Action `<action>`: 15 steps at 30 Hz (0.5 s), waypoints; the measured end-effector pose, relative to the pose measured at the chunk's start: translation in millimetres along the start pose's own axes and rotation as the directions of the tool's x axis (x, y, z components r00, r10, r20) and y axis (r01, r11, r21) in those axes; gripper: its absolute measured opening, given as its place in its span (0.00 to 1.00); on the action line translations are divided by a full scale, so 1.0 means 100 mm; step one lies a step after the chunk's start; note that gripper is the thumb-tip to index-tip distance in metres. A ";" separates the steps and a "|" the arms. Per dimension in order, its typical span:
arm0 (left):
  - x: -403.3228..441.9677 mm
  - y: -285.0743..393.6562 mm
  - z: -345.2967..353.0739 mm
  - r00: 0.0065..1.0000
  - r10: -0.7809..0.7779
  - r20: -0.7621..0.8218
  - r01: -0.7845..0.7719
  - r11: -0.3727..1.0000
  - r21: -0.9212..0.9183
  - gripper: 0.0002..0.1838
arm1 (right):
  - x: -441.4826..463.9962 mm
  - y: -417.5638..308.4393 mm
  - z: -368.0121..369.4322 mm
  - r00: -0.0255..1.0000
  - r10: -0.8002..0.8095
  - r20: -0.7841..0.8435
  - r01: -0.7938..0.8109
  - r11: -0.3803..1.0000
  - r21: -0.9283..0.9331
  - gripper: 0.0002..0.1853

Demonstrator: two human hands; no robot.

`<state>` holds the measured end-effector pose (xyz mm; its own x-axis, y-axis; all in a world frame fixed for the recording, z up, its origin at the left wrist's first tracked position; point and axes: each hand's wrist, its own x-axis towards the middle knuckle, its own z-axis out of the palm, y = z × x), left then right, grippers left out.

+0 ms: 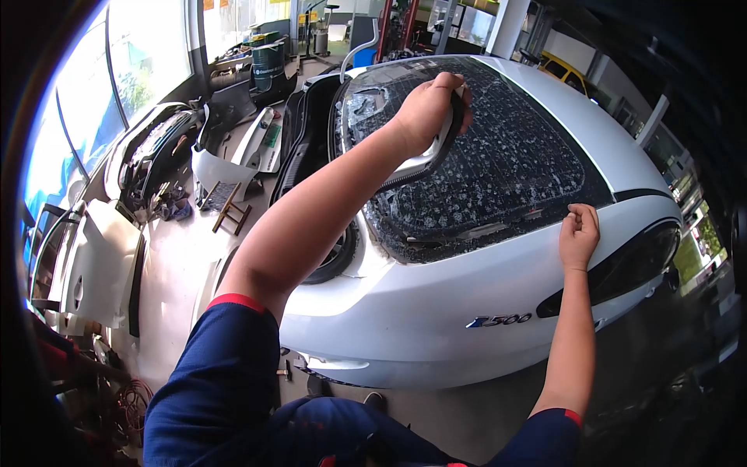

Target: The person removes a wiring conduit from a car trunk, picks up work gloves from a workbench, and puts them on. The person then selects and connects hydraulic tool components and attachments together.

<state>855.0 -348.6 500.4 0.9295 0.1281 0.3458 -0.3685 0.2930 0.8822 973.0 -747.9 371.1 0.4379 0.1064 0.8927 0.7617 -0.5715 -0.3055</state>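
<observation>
My left hand [429, 115] reaches over the dusty, speckled rear window [498, 148] of a white car [405, 311]. Its fingers are closed around a curved white piece with a black edge [440, 152]; the exact kind of part I cannot make out. My right hand [580, 237] is beside the window's near right corner, over the white bodywork, its fingers curled in. Whether anything is in those fingers is hidden, and I cannot tell if they touch the car. The car's badge [498, 320] sits below, to the left of the right hand.
Left of the car, loose body panels [101, 265] and a wooden stool-like frame [231, 208] are on the floor. A dark green drum [268, 62] is at the back. A coiled red hose [135, 405] lies at lower left. A yellow vehicle [562, 71] stands behind.
</observation>
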 end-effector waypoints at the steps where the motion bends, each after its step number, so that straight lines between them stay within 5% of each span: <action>1: 0.01 0.01 0.00 1.000 -0.012 -0.003 0.012 1.000 0.006 0.22 | 0.02 0.05 0.01 1.000 0.012 -0.009 -0.012 1.000 0.001 0.09; 9: 0.01 0.02 -0.03 0.995 0.051 0.089 -0.052 0.999 0.006 0.23 | 0.22 0.35 0.12 0.848 0.478 -0.229 -0.430 0.873 0.230 0.09; 12: 0.03 0.03 -0.06 0.986 0.077 0.148 -0.082 0.996 0.025 0.24 | 0.22 0.29 0.40 0.860 0.409 -0.307 -0.400 0.912 0.095 0.10; 15: -0.06 0.06 -0.03 0.991 0.102 0.086 -0.103 0.995 0.007 0.22 | 0.16 0.00 0.48 0.948 0.196 -0.250 -0.278 0.893 -0.354 0.13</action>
<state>847.2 -344.5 502.9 0.8846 0.0751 0.4602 -0.4622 0.2715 0.8442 1003.4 -707.0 369.6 0.4452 -0.2144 0.8694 0.3896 -0.8278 -0.4037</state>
